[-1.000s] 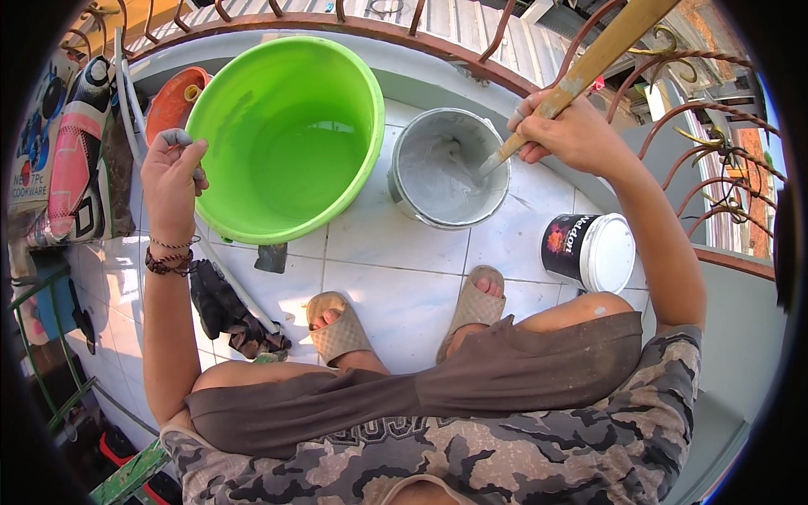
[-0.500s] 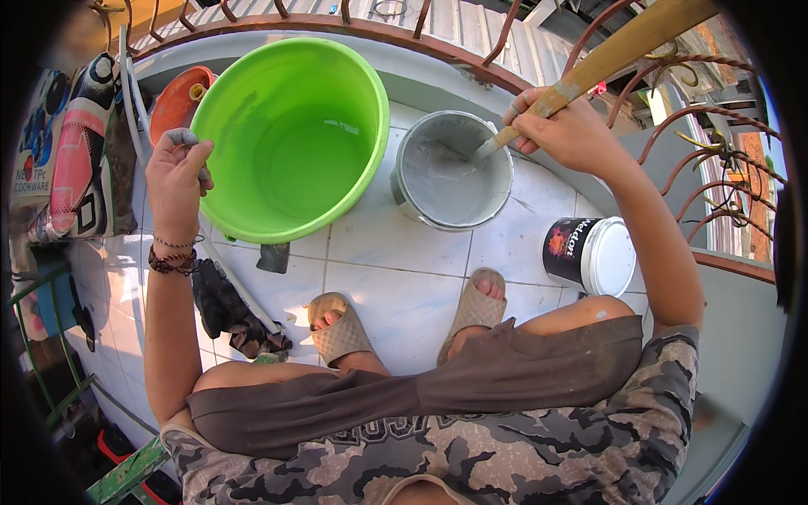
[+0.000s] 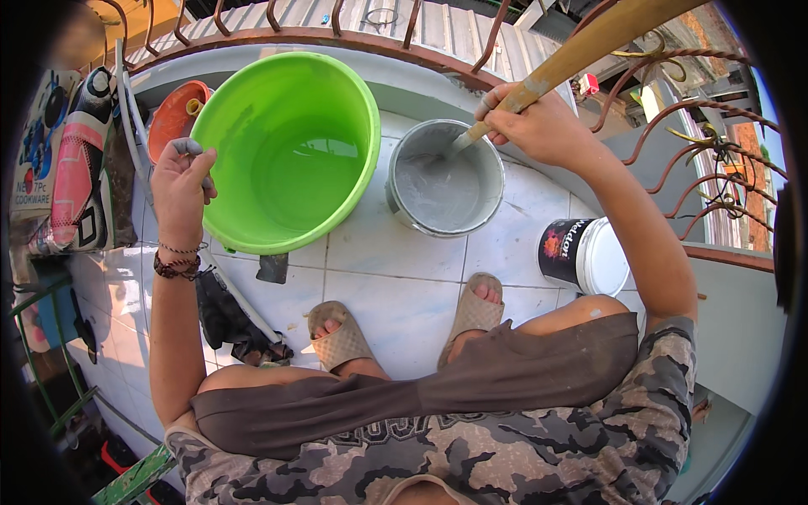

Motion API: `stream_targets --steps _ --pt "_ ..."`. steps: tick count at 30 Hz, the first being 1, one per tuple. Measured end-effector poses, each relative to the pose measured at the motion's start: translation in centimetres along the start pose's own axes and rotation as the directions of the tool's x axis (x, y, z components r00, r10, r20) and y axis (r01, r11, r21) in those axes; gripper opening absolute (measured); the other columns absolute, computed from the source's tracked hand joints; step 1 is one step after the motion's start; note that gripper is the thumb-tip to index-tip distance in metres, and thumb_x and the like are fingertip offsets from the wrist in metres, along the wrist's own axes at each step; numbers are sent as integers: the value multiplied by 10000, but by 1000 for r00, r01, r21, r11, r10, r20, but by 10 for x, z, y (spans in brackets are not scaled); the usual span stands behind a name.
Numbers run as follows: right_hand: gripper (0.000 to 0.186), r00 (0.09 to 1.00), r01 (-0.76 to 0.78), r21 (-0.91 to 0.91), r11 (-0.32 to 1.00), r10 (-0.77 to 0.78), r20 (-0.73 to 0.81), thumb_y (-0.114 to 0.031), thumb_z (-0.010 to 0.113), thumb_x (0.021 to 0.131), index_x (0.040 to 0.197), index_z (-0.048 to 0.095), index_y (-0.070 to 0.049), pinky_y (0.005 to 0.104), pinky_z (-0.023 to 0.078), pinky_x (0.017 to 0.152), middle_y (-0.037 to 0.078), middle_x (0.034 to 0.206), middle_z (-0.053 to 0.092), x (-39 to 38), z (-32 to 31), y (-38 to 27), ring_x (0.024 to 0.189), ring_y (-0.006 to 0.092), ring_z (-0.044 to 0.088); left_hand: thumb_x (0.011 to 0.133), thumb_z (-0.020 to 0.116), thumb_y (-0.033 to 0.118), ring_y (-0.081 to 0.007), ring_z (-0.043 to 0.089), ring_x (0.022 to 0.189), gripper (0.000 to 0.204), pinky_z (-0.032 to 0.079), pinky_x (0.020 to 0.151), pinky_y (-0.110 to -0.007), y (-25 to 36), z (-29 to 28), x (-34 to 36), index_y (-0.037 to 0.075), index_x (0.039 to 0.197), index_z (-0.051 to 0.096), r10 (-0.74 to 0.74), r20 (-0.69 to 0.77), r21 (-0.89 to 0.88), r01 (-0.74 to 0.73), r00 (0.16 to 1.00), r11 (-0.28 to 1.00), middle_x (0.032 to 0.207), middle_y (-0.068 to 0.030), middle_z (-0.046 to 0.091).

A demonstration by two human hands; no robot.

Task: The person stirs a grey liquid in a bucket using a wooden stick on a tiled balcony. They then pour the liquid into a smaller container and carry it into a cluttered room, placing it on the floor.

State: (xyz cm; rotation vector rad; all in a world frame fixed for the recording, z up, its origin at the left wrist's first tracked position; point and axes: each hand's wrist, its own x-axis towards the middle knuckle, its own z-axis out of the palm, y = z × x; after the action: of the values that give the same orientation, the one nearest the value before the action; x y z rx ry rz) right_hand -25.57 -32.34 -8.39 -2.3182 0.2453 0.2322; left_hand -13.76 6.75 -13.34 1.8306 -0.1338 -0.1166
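Observation:
My right hand (image 3: 539,122) is wrapped round a thick wooden stick (image 3: 589,52). The stick slants down into a metal-grey bucket (image 3: 392,181) of wet grey paint (image 3: 442,189), its lower end smeared with the same grey. At the left rim of a big lime-green plastic tub (image 3: 286,160), my left hand (image 3: 181,181) is raised with curled fingers and the thumb near the index finger. No object shows in it, and grey smears mark the fingertips. A little water or wetness glints at the bottom of the tub.
On the white tiles a black-and-white paint tub (image 3: 585,255) lies tipped to the right. Dark crumpled cloth (image 3: 231,316) and a thin pale pipe (image 3: 240,295) lie at left, near an orange-red container (image 3: 178,118). Curled iron railing (image 3: 699,160) bounds the far side and right.
The stick has swung in the bucket, its dipped end shifting toward the left and far side along with my right hand. My left hand stays curled by the green tub. The view has shifted slightly.

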Motion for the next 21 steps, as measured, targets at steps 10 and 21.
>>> stream_targets --steps 10,21 --pt "206 969 -115 341 933 30 245 -118 560 818 880 663 49 269 554 687 124 789 674 0 17 -8 709 154 689 870 641 92 -28 439 455 127 332 433 -184 -3 3 4 75 915 523 -46 0 29 46 999 999 614 47 501" --pt "215 963 -160 178 971 114 243 -109 537 815 883 661 52 271 553 646 137 792 675 -15 -7 -7 684 157 684 874 634 93 -38 418 453 127 326 437 -194 -5 9 8 83 906 511 -72 20 14 72 997 997 580 46 481"
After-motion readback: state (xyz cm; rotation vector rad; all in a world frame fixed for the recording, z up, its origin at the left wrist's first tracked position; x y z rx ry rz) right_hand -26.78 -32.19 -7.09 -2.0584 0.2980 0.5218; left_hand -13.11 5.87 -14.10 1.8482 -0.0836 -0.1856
